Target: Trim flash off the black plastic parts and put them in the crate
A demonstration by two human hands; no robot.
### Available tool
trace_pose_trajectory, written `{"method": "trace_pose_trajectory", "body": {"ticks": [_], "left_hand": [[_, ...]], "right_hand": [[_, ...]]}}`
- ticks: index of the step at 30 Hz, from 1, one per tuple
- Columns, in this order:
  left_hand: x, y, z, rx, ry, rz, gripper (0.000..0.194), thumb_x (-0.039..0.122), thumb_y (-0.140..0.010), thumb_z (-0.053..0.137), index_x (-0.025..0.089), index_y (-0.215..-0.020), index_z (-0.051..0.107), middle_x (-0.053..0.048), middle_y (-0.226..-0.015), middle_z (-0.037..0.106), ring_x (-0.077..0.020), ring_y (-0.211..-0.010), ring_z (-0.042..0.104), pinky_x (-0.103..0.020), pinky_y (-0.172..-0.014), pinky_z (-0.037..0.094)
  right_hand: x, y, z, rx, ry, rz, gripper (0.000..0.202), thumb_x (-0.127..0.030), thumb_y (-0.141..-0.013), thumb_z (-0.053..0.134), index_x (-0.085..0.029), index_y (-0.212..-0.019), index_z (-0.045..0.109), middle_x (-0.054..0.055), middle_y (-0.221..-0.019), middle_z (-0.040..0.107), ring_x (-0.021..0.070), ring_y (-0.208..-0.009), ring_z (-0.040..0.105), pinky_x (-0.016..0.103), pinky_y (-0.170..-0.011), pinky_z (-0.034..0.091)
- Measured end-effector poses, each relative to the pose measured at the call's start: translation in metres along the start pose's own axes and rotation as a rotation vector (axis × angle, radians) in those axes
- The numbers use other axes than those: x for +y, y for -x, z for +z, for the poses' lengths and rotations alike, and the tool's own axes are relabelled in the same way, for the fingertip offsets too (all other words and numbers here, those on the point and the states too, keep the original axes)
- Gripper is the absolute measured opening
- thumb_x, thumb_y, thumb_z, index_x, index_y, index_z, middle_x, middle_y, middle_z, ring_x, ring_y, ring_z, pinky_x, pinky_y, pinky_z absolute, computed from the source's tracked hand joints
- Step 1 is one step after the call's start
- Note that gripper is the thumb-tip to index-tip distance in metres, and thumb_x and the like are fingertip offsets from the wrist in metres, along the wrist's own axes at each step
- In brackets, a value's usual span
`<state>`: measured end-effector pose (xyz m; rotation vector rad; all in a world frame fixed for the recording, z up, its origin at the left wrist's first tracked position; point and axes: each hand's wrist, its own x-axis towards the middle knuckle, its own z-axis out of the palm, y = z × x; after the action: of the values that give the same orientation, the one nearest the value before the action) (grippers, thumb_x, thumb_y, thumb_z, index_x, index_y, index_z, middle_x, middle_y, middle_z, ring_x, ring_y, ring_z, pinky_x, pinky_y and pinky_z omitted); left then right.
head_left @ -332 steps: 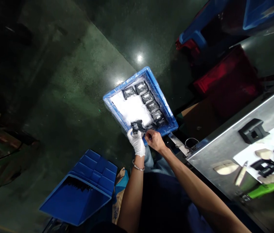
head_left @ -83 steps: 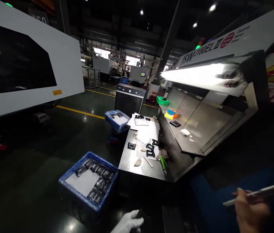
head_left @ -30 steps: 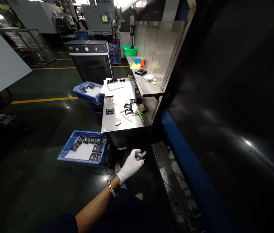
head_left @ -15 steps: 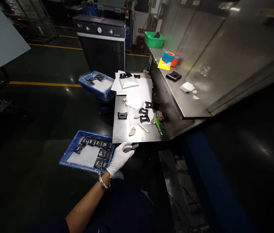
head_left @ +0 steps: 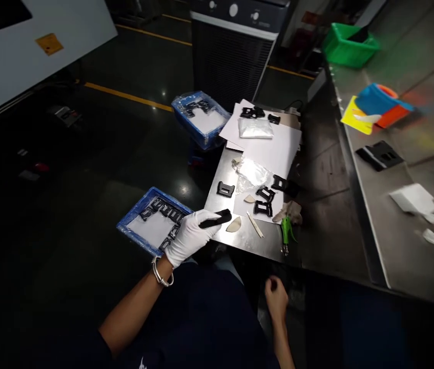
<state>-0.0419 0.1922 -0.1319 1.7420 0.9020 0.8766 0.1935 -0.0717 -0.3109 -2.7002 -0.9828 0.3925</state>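
My left hand [head_left: 191,237], in a white glove with a metal bracelet at the wrist, is closed around a black plastic part [head_left: 217,219] at the near left corner of the steel table [head_left: 247,245]. My bare right hand [head_left: 277,297] hangs low past the table's near edge with its fingers curled in; whatever might be inside is hidden. Nearest to the held part lies a leaf-shaped beige piece [head_left: 234,224]. Beyond it are a similar black frame [head_left: 225,189], a pale utility knife [head_left: 255,224] and several more black frames [head_left: 263,208] on white paper.
A blue tray [head_left: 136,241] of bagged black parts stands left, another blue tray [head_left: 201,138] farther back. A green air gun [head_left: 286,230] lies on the table's right side. The right-hand steel shelf [head_left: 370,215] carries tape rolls [head_left: 378,105] and a green basket [head_left: 351,51].
My left hand has raised the black part from below the table edge to above its corner. My right hand has come into view. The camera view has turned right and closer.
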Motion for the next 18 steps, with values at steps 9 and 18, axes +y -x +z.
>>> {"method": "trace_pose_trajectory", "body": {"ticks": [9, 18], "left_hand": [[0.051, -0.018, 0.015, 0.181, -0.322, 0.106, 0.024, 0.029, -0.092, 0.074, 0.024, -0.115, 0.077, -0.003, -0.100, 0.078, -0.0179, -0.088, 0.074, -0.030, -0.087, 0.059], [0.064, -0.027, 0.011, 0.212, -0.407, 0.061, 0.027, 0.033, -0.093, 0.072, 0.024, -0.119, 0.075, -0.002, -0.097, 0.077, -0.0160, -0.080, 0.072, -0.027, -0.078, 0.060]], "right_hand": [[-0.065, -0.185, 0.039, -0.197, 0.141, -0.379, 0.029, -0.023, -0.095, 0.046, -0.007, -0.112, 0.064, 0.023, -0.110, 0.063, 0.0321, -0.103, 0.060, 0.040, -0.088, 0.044], [-0.064, -0.187, 0.000, -0.277, 0.015, -0.452, 0.026, -0.021, -0.090, 0.036, -0.013, -0.094, 0.061, 0.017, -0.092, 0.063, 0.0275, -0.084, 0.062, 0.037, -0.078, 0.047]]}}
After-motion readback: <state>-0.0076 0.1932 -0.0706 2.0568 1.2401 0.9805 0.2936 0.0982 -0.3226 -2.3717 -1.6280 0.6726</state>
